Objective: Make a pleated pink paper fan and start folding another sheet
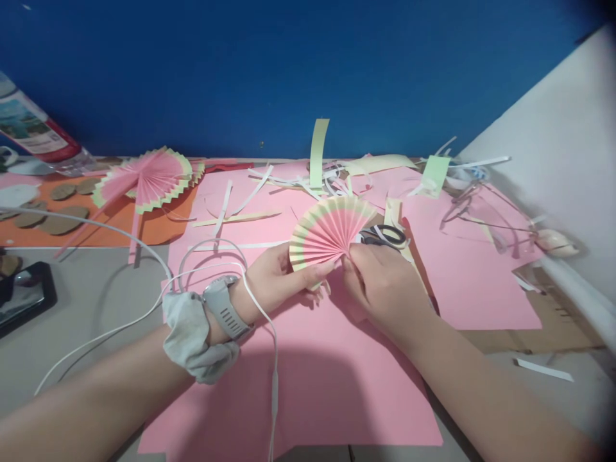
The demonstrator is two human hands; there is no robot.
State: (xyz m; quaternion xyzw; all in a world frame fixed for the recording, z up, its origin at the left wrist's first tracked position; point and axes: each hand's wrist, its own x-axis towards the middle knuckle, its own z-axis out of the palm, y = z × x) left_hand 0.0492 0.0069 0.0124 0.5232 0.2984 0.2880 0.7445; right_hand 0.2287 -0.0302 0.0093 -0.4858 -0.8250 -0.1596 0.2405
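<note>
A pleated paper fan (327, 234), pink with a yellow-green rim, is spread out above the pink paper (298, 391). My left hand (279, 279) grips it from the left side, thumb along its lower edge and the other fingers behind. My right hand (380, 279) is closed on the fan's gathered point at the lower right, with fingertips pinched together. Just behind my right hand lie scissors (385, 235) with dark handles, their blades hidden.
Finished-looking pink fans (154, 176) lie on orange paper (176, 218) at left, beside cardboard pieces (62, 219) and a tilted bottle (41, 131). Paper strips (332, 179) litter the back. A phone (26, 298) rests far left. A white cable (260, 308) crosses my left wrist.
</note>
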